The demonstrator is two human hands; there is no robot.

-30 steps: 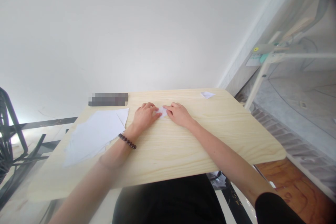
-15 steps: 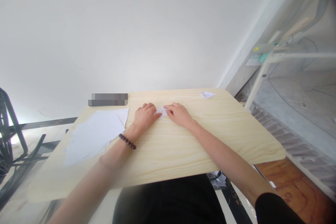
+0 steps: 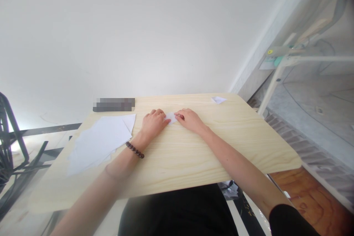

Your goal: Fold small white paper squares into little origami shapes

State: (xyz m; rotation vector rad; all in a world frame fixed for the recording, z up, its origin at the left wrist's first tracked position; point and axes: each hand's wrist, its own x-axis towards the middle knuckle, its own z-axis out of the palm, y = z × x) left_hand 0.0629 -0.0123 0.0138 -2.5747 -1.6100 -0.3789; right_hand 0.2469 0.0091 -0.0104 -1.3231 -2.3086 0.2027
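Observation:
A small piece of white paper [image 3: 171,118] lies on the wooden table between my two hands, its outer parts hidden under my fingers. My left hand [image 3: 155,121] rests over its left end, thumb pressing the paper and fingers curled down onto it. At the right end, my right hand [image 3: 188,119] pinches the paper's edge between thumb and index finger. A dark bead bracelet [image 3: 135,150] circles my left wrist.
A spread stack of white paper sheets [image 3: 101,142] lies on the table's left side. Behind it sits a dark, pixelated rectangular object [image 3: 114,104]. A folded white paper piece [image 3: 218,100] lies at the back right of the table [image 3: 232,125]. A white wall stands behind.
My right fingertips have drawn in slightly, from lying outstretched over the paper to a tighter pinch at its right edge. My left hand stays nearly where it was.

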